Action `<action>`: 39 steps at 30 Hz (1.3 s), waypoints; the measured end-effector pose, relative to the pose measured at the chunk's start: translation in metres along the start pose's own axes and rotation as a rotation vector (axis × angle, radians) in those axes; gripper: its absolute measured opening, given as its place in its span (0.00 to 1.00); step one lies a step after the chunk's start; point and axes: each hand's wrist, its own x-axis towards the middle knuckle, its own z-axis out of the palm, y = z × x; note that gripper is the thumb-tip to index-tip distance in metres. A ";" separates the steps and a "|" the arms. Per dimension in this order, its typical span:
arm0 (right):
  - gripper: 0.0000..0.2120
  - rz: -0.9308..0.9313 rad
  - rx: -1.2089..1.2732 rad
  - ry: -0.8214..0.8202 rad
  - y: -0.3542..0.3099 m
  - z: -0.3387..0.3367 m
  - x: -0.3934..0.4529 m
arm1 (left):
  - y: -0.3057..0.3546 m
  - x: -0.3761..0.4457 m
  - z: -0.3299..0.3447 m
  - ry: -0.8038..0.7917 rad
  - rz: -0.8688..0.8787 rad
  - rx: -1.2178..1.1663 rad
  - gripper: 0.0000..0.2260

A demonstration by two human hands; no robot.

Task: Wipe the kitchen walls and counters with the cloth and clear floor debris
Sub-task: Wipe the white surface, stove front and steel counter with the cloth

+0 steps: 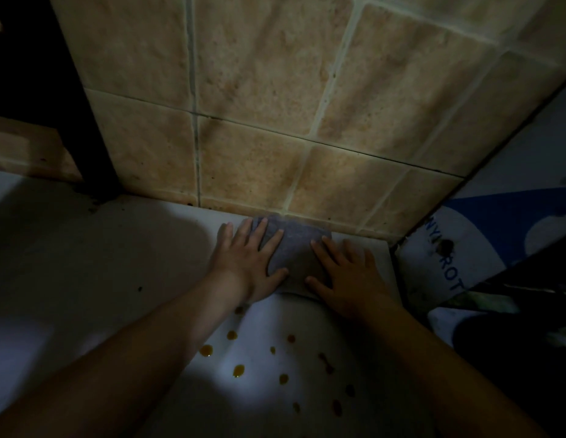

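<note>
- The left hand [248, 257] lies flat with its fingers spread and straight, pressing down on the left part of the cloth [294, 252]; its thumb points toward the right hand.
- The right hand [348, 273] is likewise flat and spread, its index finger and thumb on the right part of the cloth and the other fingers resting on the bare surface beside it.
- The cloth is a grey-purple folded piece lying flat on the white counter [123, 267], between the two hands, its far edge touching the foot of the tiled wall [275, 90].
- The wall is made of beige mottled tiles with pale grout lines, lit from below.
- Nearer the person, between the forearms, amber-brown drops [238, 370] are scattered over the white counter, well apart from the cloth.
- A small dark speck [139, 289] sits on the counter to the left.
- To the right of the counter's edge stands a white and blue printed panel [446, 263] with partly readable letters.
- The scene is dim, and the far left corner is too dark to tell.
</note>
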 end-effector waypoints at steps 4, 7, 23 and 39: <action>0.35 0.021 0.027 -0.021 0.000 0.008 -0.015 | 0.007 -0.014 -0.001 -0.055 0.026 0.011 0.33; 0.35 0.038 0.058 -0.025 -0.001 0.012 -0.031 | 0.013 -0.024 -0.001 -0.067 0.039 0.041 0.33; 0.35 0.104 0.128 -0.056 -0.031 0.031 -0.107 | 0.029 -0.091 0.010 -0.100 0.068 0.055 0.33; 0.35 0.084 -0.020 -0.089 0.001 0.020 -0.084 | 0.041 -0.066 0.005 -0.123 0.109 0.081 0.34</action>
